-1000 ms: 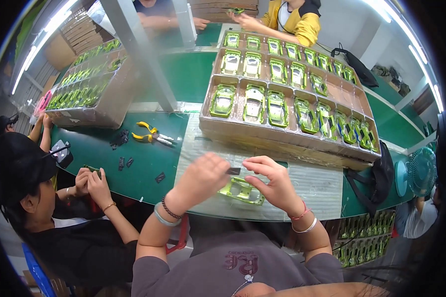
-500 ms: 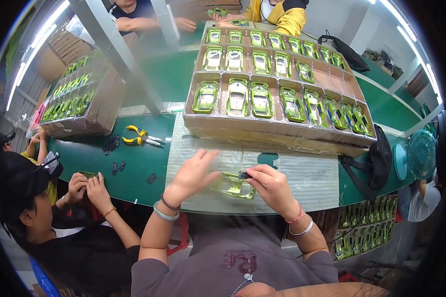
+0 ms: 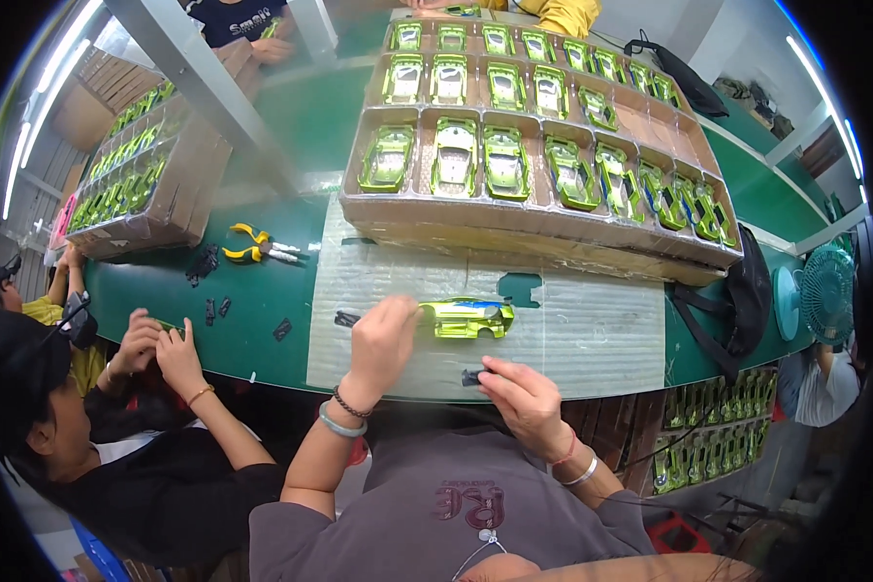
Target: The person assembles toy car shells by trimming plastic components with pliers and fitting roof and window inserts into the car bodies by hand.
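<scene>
Shell: the green shell (image 3: pixel 461 323) lay lengthwise near the middle of the frame, over the mat (image 3: pixel 601 354), with blue along its upper side.
Left hand: my left hand (image 3: pixel 383 339) was at the shell's left end, fingers curled; I could not tell whether they had closed on it.
Right hand: my right hand (image 3: pixel 521 396), below the shell, pinched a black part (image 3: pixel 471 376) between thumb and fingers.
Gap: my hands were apart, and a strip of mat showed between the black part and the shell.
Near edge: the black part was just inside the mat's lower edge; my right wrist was past it.
Far edge: the front wall of the box (image 3: pixel 514 236) bounded my room above the shell.
Left room: a loose part (image 3: pixel 346 318) lay near my left hand; past the mat's left edge, pliers (image 3: pixel 252 252) lay on the bench (image 3: pixel 247 335).
Right room: the mat ran broadly from the shell towards the bag (image 3: pixel 737 325), my widest stretch for moving.
Far left: a co-worker's hands (image 3: pixel 177 361) were at the bench edge, well apart from mine.
</scene>
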Demonstrator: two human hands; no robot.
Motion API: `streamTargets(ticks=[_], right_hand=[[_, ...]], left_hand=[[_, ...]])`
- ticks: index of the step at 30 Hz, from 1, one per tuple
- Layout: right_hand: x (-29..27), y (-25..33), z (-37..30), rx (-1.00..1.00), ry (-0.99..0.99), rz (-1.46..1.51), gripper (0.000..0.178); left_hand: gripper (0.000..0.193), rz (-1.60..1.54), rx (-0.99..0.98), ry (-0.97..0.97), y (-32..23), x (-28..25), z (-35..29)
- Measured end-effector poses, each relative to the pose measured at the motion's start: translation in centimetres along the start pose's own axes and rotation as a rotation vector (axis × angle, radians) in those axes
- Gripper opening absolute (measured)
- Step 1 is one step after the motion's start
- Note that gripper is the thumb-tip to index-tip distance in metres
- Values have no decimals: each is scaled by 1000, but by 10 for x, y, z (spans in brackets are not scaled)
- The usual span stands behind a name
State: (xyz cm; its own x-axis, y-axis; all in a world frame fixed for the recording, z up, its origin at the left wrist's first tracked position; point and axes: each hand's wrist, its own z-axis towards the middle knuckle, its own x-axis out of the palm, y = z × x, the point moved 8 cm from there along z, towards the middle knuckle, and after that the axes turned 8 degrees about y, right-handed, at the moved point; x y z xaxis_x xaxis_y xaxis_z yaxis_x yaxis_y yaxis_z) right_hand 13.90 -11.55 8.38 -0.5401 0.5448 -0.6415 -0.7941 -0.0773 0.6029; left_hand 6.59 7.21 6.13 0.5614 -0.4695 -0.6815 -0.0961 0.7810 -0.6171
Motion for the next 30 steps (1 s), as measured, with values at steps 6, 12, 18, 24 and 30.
streamTargets(ticks=[6, 12, 18, 24, 30], right_hand=[[18, -20, 9, 36, -30, -182, 20], [36, -29, 23, 84, 84, -247, 16], [41, -33, 24, 122, 149, -238, 11], [45, -38, 27, 145, 215, -238, 10], [41, -34, 30, 91, 131, -214, 15]], left_hand=[[13, 13, 113, -64, -13, 6, -7], [11, 33, 98, -56, -17, 6, -6], [11, 32, 105, -64, -17, 7, -9], [11, 27, 109, -63, -17, 6, -9], [11, 38, 101, -54, -17, 7, -8]])
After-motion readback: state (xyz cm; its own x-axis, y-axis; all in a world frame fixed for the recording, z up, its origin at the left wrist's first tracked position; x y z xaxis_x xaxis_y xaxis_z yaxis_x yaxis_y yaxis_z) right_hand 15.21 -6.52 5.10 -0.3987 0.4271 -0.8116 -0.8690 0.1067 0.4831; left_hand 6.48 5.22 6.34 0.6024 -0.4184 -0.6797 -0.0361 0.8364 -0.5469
